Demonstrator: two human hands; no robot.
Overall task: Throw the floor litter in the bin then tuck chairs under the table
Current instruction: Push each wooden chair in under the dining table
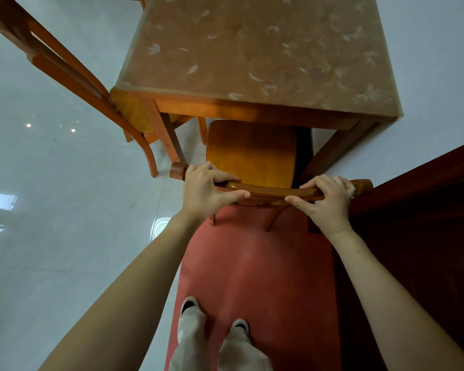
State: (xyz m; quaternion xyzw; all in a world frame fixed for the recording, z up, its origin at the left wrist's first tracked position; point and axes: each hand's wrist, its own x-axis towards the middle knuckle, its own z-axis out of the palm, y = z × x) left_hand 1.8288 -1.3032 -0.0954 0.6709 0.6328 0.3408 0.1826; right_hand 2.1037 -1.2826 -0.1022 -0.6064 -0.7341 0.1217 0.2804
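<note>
A wooden chair (252, 153) stands in front of me with the front of its seat under the near edge of the table (252, 108). My left hand (206, 188) grips the left part of its curved top rail (268, 191). My right hand (327, 199) grips the right part of the same rail. The table top carries a brown cloth with pale flower prints. A second wooden chair (65, 73) stands at the table's left side, its seat partly under the table. No litter or bin is in view.
A red mat (252, 263) lies under my feet and the chair's back legs. Dark wooden furniture (413, 223) stands close on the right. Glossy pale tile floor (51, 210) spreads to the left.
</note>
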